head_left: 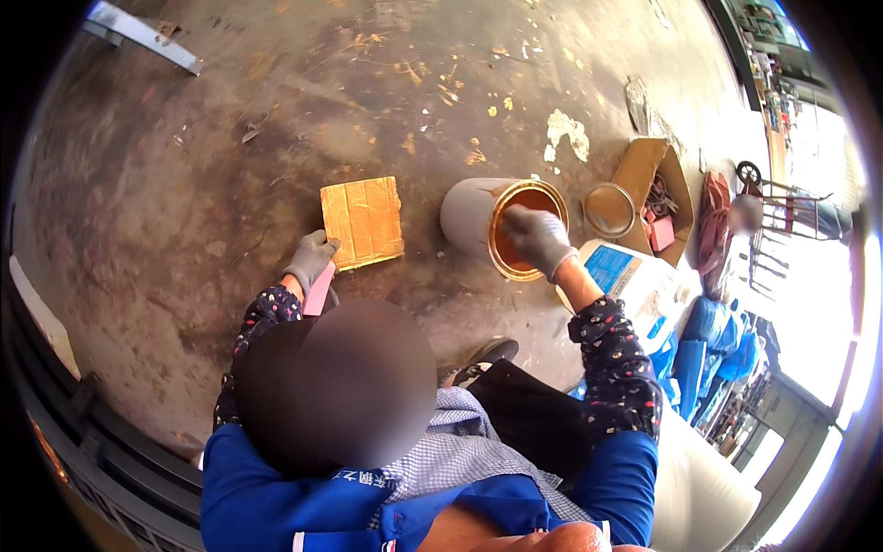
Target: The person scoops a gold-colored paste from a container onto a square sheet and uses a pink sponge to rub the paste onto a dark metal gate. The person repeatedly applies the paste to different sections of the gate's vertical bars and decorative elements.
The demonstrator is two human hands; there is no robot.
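My left hand (311, 256), in a grey glove, is closed on the lower left corner of a square piece of brown cardboard (362, 224). Just below that hand shows a pink flat strip (318, 291); whether the hand also grips it is unclear. To the right, a pale bucket (471, 219) has a brown-stained rim and orange-brown inside. My gloved right hand (538, 237) is at its mouth, fingers curled and partly inside. Anything those fingers hold is hidden.
Right of the bucket are a round lid (609, 211), an open cardboard box (681, 198) with pink pieces, and a white jug (635, 283) with a blue label. A metal beam (147, 39) lies far left. Dried splashes (567, 135) mark the concrete floor. A shoe (495, 351) shows below.
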